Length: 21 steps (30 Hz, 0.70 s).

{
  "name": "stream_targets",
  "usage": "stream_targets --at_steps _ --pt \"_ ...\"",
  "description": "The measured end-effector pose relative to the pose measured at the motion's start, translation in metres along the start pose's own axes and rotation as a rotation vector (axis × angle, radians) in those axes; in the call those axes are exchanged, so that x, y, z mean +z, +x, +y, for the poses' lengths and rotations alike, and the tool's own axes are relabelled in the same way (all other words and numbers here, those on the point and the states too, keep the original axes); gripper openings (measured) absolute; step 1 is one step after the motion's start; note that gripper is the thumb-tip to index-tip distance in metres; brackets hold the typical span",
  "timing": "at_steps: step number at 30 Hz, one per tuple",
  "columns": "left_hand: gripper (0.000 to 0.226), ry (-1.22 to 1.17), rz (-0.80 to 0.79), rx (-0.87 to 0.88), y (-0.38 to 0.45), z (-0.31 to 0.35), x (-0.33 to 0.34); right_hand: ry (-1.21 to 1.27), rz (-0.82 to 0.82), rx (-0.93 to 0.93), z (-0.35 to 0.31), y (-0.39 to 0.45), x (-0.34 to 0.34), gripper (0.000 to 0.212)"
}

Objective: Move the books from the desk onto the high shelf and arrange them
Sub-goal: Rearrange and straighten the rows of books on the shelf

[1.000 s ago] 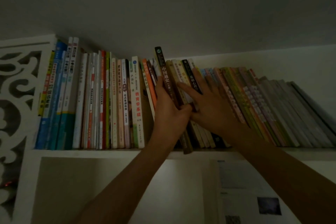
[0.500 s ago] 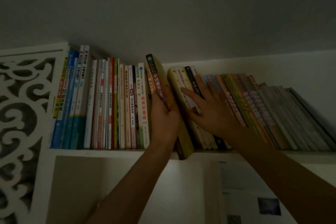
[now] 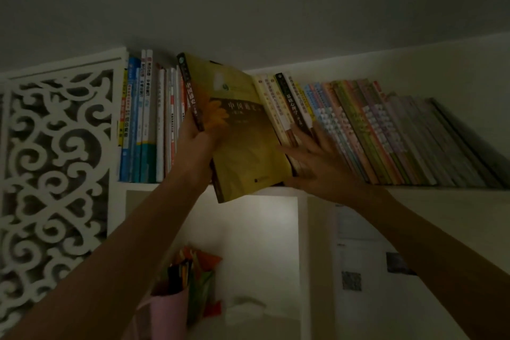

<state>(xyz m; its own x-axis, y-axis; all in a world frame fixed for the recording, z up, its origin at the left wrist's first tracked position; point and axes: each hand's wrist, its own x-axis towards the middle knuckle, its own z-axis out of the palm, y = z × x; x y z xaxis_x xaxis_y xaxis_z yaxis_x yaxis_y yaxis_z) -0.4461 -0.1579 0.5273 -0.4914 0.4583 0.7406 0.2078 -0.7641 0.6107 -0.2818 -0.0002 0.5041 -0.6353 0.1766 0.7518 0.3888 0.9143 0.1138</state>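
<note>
A thick yellow book with a dark spine is tilted half out of the row on the high white shelf, its lower corner hanging below the shelf edge. My left hand grips it by the spine. My right hand lies flat, fingers spread, against the leaning books on the right. Upright books stand to the left of the yellow one, partly hidden behind it.
A white fretwork panel closes off the left end of the shelf. Just above the books runs the ceiling. Below hang a pink holder with coloured papers and some sheets pinned to the wall.
The yellow book has come further out of the row, so its front cover now shows. My left hand went with it. My right hand slid lower along the leaning books.
</note>
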Motion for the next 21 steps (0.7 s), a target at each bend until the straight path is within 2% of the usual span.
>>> stream_targets --at_steps 3,6,8,10,12,14,16,19,21 --pt "0.054 -0.073 0.040 -0.034 -0.002 0.000 0.002 -0.229 -0.046 0.006 -0.012 -0.004 0.003 0.101" --pt "0.057 -0.182 0.019 -0.075 -0.003 0.000 0.006 -0.216 0.084 0.045 -0.037 -0.003 0.023 0.112" --pt "0.058 -0.151 -0.033 -0.068 -0.002 0.002 0.004 -0.130 0.190 0.065 -0.047 -0.004 0.034 0.104" --pt "0.056 -0.095 -0.070 -0.063 0.000 0.002 -0.001 -0.097 0.105 0.082 -0.045 -0.002 0.031 0.084" --pt "0.054 -0.089 -0.057 -0.049 0.000 -0.001 -0.008 0.079 -0.044 0.034 -0.036 0.004 0.018 0.065" --pt "0.057 -0.066 -0.054 -0.008 -0.002 -0.003 -0.013 0.342 0.104 0.047 -0.035 0.021 -0.013 0.046" --pt "0.058 -0.041 -0.066 0.014 -0.003 -0.004 -0.015 0.447 0.206 0.130 -0.040 0.047 -0.041 0.047" --pt "0.051 -0.029 -0.084 0.023 0.002 -0.008 -0.020 0.426 0.152 0.060 -0.054 0.091 -0.054 0.038" --pt "0.048 -0.025 -0.103 0.035 0.003 -0.010 -0.022 0.522 0.167 0.027 -0.067 0.116 -0.051 0.038"
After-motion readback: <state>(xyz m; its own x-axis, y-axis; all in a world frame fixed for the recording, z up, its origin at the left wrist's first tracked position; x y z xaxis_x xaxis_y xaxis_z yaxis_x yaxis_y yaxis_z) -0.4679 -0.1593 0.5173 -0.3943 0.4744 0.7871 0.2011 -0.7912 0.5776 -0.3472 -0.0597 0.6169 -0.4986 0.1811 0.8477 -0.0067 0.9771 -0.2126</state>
